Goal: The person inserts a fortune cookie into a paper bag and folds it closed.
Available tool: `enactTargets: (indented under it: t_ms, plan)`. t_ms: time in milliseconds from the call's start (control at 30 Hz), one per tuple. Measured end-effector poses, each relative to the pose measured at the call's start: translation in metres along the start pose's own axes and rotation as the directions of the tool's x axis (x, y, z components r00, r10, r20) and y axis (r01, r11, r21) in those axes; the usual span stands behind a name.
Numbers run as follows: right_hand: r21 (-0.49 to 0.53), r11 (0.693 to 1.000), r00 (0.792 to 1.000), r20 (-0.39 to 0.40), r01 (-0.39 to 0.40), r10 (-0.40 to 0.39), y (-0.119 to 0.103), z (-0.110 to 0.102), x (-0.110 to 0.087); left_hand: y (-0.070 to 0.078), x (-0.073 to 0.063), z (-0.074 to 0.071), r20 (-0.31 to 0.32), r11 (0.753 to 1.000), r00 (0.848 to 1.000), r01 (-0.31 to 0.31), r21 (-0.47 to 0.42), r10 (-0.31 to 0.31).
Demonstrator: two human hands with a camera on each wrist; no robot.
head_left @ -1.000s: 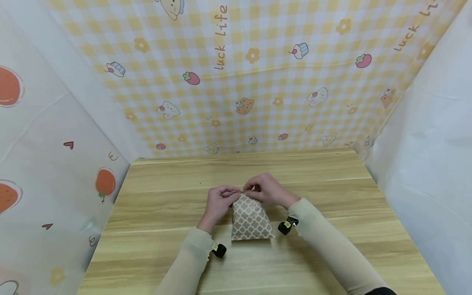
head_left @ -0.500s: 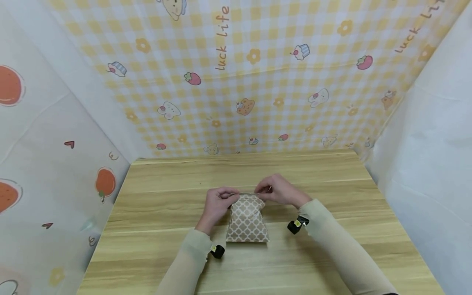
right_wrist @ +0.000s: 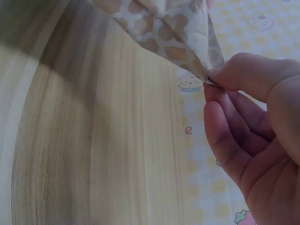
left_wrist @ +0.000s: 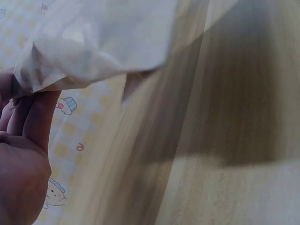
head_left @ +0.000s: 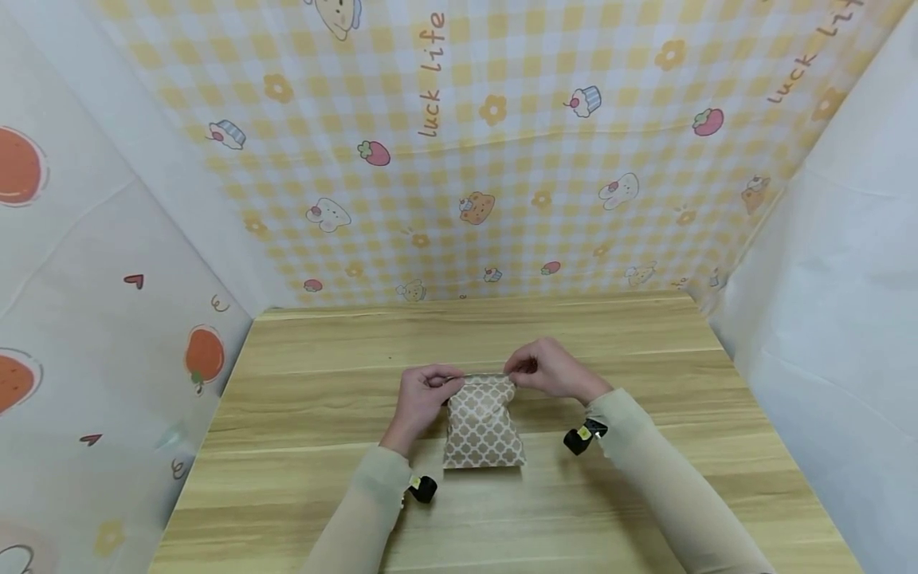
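A brown paper bag [head_left: 484,426] with a white lattice pattern is at the middle of the head view, its top edge stretched between both hands. My left hand [head_left: 423,399] pinches the top left corner between thumb and fingers. At the top right corner, my right hand [head_left: 548,371] pinches the paper the same way. The right wrist view shows the bag's corner [right_wrist: 187,47] between thumb and forefinger, the other fingers curled below. In the left wrist view the paper bag [left_wrist: 103,42] looks pale and creased, above the wood and its shadow.
The wooden table [head_left: 323,351] runs back to a yellow checked cloth [head_left: 495,167] hung behind it. White sheets [head_left: 825,263] flank the table on both sides. A small black camera sits at each wrist, the left camera [head_left: 424,489] lying close to the bag.
My right hand has moved right, away from the left, and the bag's top has spread from bunched to a wider, flatter edge. My left hand has barely moved.
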State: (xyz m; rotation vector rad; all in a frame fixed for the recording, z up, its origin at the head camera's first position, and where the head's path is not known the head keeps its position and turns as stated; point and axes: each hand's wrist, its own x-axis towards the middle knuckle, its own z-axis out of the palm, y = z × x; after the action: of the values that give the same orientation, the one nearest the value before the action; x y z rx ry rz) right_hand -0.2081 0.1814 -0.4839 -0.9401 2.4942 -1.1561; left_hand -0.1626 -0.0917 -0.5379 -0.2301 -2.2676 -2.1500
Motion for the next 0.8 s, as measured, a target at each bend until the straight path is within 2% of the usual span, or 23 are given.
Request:
enactTargets:
  t_ms: [333, 633, 800]
  plan:
    - [-0.022, 1.000, 1.000, -0.017, -0.010, 0.009, 0.010, 0.005, 0.001, -0.013, 0.007, 0.002, 0.014, 0.995, 0.996, 0.090, -0.039, -0.089]
    - [-0.076, 0.997, 0.999, -0.044, -0.003, -0.001, 0.020, 0.010, 0.001, -0.017, 0.013, 0.000, 0.024, 0.994, 0.998, 0.054, 0.098, -0.057]
    - [-0.146, 0.988, 0.998, -0.048, 0.040, -0.048, 0.028, 0.016, 0.002, -0.022, 0.016, -0.001, 0.030, 0.987, 0.999, 0.035, 0.156, -0.040]
